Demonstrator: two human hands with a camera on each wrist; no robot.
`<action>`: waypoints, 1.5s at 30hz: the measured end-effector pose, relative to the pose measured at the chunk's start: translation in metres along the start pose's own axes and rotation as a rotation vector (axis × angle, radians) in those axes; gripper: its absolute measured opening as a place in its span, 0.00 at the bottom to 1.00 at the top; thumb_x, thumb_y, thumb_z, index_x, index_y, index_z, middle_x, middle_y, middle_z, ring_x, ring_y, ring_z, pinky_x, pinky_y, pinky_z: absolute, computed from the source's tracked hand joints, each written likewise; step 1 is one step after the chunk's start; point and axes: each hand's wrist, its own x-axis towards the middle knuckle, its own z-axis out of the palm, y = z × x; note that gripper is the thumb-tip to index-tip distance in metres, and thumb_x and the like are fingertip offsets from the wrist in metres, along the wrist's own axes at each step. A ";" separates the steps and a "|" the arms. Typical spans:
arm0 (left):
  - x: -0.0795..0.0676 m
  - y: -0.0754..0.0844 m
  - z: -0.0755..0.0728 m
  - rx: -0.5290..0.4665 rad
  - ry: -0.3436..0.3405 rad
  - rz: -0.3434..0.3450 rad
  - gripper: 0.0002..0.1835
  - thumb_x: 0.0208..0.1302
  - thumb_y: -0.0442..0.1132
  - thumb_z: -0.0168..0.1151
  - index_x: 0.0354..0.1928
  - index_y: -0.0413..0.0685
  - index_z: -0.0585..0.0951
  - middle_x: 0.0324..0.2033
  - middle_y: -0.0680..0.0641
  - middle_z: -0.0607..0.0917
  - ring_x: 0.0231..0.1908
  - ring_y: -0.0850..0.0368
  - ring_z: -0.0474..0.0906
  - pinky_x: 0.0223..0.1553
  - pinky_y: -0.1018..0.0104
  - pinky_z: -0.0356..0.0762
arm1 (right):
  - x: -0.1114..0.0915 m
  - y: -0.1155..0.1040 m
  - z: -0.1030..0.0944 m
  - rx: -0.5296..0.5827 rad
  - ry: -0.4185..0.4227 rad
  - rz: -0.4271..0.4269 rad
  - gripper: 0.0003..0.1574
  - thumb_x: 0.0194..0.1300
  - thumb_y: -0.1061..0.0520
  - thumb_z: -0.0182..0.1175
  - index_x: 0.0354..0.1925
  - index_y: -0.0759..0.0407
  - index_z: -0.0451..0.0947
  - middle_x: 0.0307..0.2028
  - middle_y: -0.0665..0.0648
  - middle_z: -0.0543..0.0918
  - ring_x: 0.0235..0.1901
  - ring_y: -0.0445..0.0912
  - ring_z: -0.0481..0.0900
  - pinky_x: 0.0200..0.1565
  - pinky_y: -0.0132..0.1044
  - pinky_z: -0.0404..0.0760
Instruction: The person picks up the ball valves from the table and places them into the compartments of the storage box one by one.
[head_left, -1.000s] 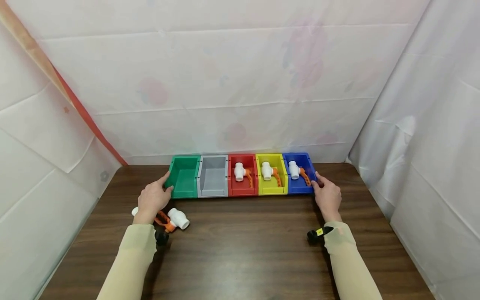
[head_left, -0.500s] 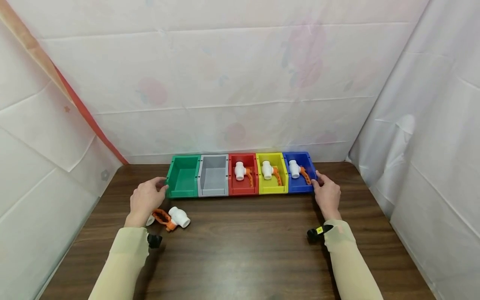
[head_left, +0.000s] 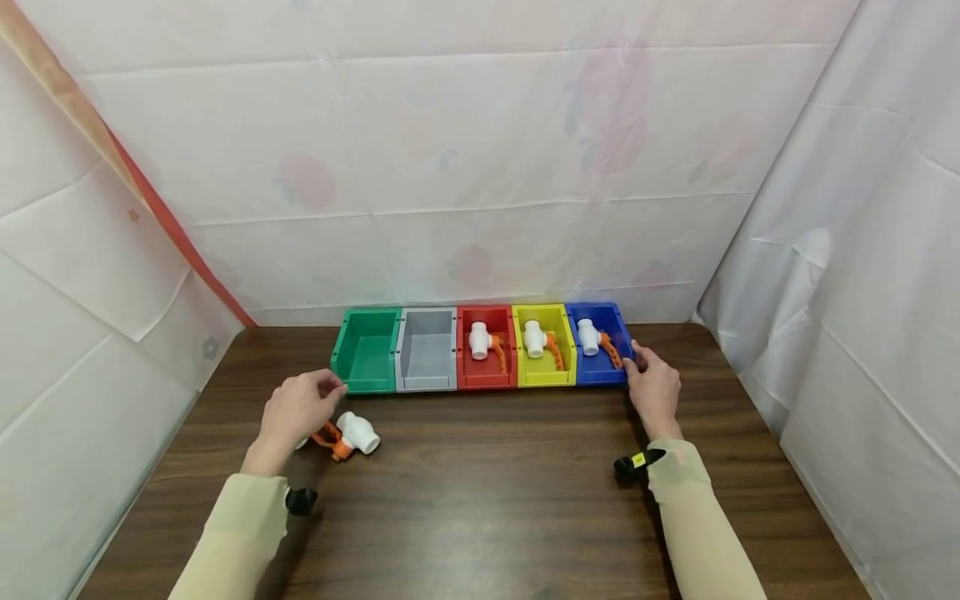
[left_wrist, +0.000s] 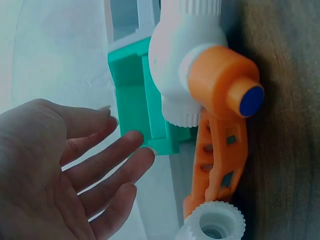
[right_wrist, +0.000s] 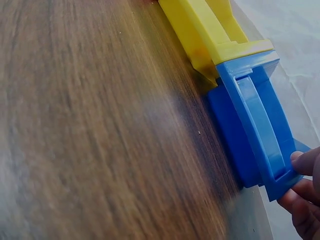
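My left hand [head_left: 298, 408] hovers with relaxed fingers over two white ball valves, just in front of the green bin [head_left: 369, 387]. One white ball valve [head_left: 358, 433] with an orange handle [left_wrist: 220, 145] shows well; the second ball valve [left_wrist: 217, 222] is mostly hidden under the hand in the head view. At the row's right end my right hand [head_left: 655, 392] pinches the side rim of the blue bin [right_wrist: 267, 135], thumb over the edge and fingers outside. Inside the blue bin lies a ball valve [head_left: 588, 337].
Between the green and blue bins stand a grey bin [head_left: 426, 385], a red bin [head_left: 486, 382] and a yellow bin [head_left: 546, 379], joined in one row. Red and yellow each hold a ball valve. White curtains [head_left: 465, 167] hang behind and beside the wooden table [head_left: 480, 500].
My left hand has let go of the green bin's left side and drawn back toward me, over the loose valves. The right hand stays at the blue bin.
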 end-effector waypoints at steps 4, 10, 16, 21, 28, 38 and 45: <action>-0.004 0.008 0.002 0.013 -0.040 0.045 0.09 0.63 0.48 0.60 0.40 0.54 0.82 0.23 0.52 0.80 0.22 0.55 0.70 0.20 0.62 0.67 | 0.001 0.000 0.000 0.000 0.004 0.001 0.23 0.64 0.50 0.61 0.57 0.49 0.77 0.29 0.56 0.80 0.27 0.52 0.74 0.34 0.47 0.69; -0.013 0.016 0.008 0.061 -0.147 0.116 0.18 0.59 0.52 0.63 0.46 0.50 0.82 0.40 0.47 0.83 0.37 0.50 0.77 0.38 0.49 0.74 | 0.003 0.001 0.001 0.001 0.009 0.001 0.23 0.63 0.50 0.61 0.57 0.49 0.77 0.29 0.57 0.80 0.27 0.52 0.75 0.34 0.48 0.70; -0.023 0.017 0.012 0.107 -0.176 0.190 0.26 0.50 0.56 0.70 0.49 0.50 0.82 0.45 0.43 0.80 0.42 0.45 0.74 0.41 0.46 0.73 | 0.003 0.002 -0.001 0.010 0.018 0.000 0.23 0.63 0.51 0.61 0.56 0.51 0.78 0.29 0.57 0.80 0.28 0.53 0.75 0.35 0.49 0.70; -0.029 0.011 0.021 0.102 -0.140 0.306 0.26 0.45 0.54 0.73 0.46 0.52 0.83 0.46 0.46 0.79 0.43 0.48 0.73 0.42 0.49 0.74 | 0.002 0.002 -0.001 0.001 0.001 -0.001 0.24 0.64 0.50 0.60 0.58 0.50 0.76 0.30 0.57 0.81 0.27 0.52 0.74 0.34 0.48 0.71; -0.032 0.006 0.027 0.080 -0.180 0.441 0.24 0.42 0.48 0.77 0.44 0.53 0.83 0.47 0.49 0.79 0.51 0.45 0.71 0.49 0.46 0.71 | 0.001 0.003 0.001 -0.007 -0.012 0.015 0.24 0.64 0.50 0.60 0.58 0.49 0.76 0.30 0.58 0.81 0.28 0.53 0.74 0.35 0.47 0.71; -0.022 0.010 0.023 0.224 -0.232 0.612 0.21 0.41 0.35 0.77 0.42 0.53 0.85 0.40 0.53 0.82 0.45 0.53 0.74 0.41 0.56 0.78 | -0.001 0.004 0.004 -0.009 -0.019 -0.008 0.24 0.64 0.51 0.60 0.58 0.50 0.76 0.31 0.58 0.81 0.28 0.52 0.75 0.33 0.47 0.72; -0.017 0.015 0.022 0.254 -0.298 0.665 0.21 0.41 0.35 0.77 0.43 0.54 0.85 0.38 0.54 0.82 0.42 0.55 0.75 0.38 0.58 0.79 | -0.001 0.005 0.004 -0.015 -0.025 -0.011 0.23 0.64 0.51 0.60 0.58 0.51 0.76 0.30 0.58 0.81 0.28 0.52 0.76 0.33 0.47 0.72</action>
